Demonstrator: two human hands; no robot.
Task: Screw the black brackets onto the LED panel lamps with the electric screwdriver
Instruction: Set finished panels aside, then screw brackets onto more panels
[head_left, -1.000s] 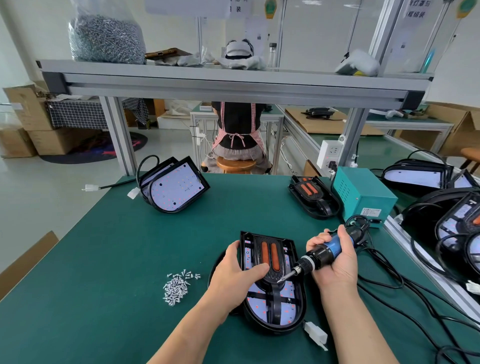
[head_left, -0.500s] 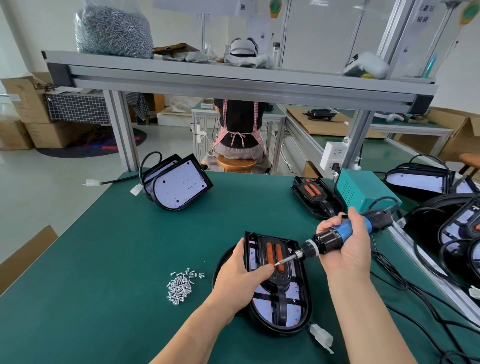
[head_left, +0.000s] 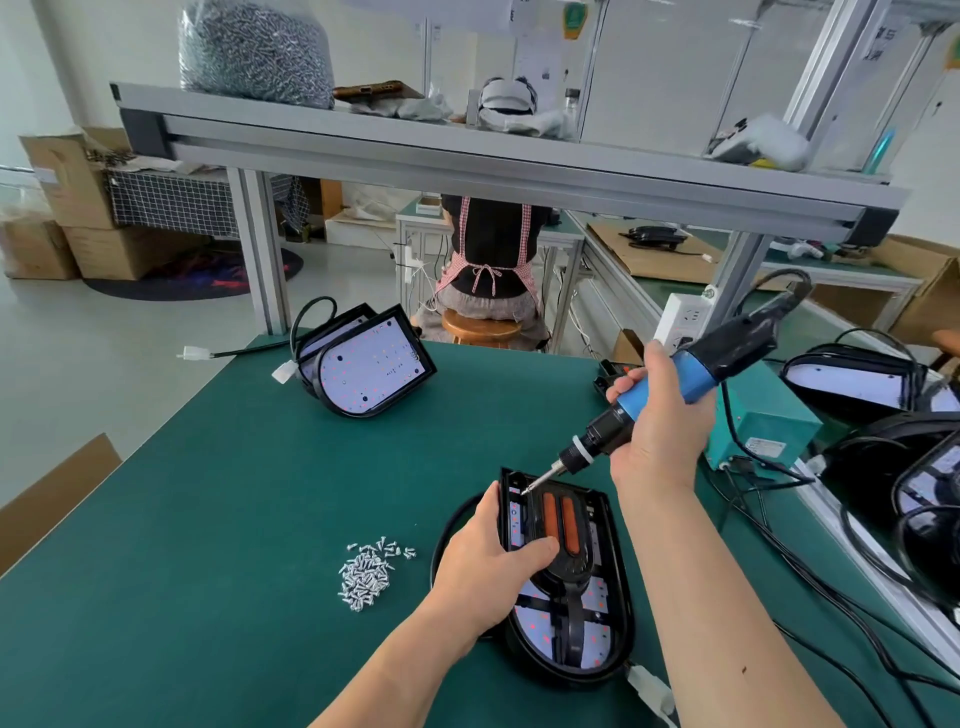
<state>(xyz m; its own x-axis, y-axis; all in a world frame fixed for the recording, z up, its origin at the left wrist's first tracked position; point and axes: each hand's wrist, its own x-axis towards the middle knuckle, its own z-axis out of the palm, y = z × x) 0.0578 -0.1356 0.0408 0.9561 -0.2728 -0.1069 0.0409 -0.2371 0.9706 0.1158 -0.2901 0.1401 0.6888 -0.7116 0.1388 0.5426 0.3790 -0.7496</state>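
Probably light and stiff, the LED panel lamp (head_left: 621, 613) needs pinning to the desk (head_left: 234, 519) — left hand (head_left: 485, 569) grips its rim, fingers curled; right hand (head_left: 657, 436) wraps its fingers round the electric screwdriver (head_left: 696, 370).

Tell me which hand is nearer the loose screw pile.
Left. The left hand grips the LED panel lamp just right of the screw pile; the right hand holds the electric screwdriver farther right, above the lamp.

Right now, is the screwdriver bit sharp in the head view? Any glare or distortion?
Head view: bit of the blue-and-black electric screwdriver is fairly sharp on the black oval LED panel lamp; light soft, no glare; wide-angle lens skews the grey aluminium shelf rail, softens the far right edge.
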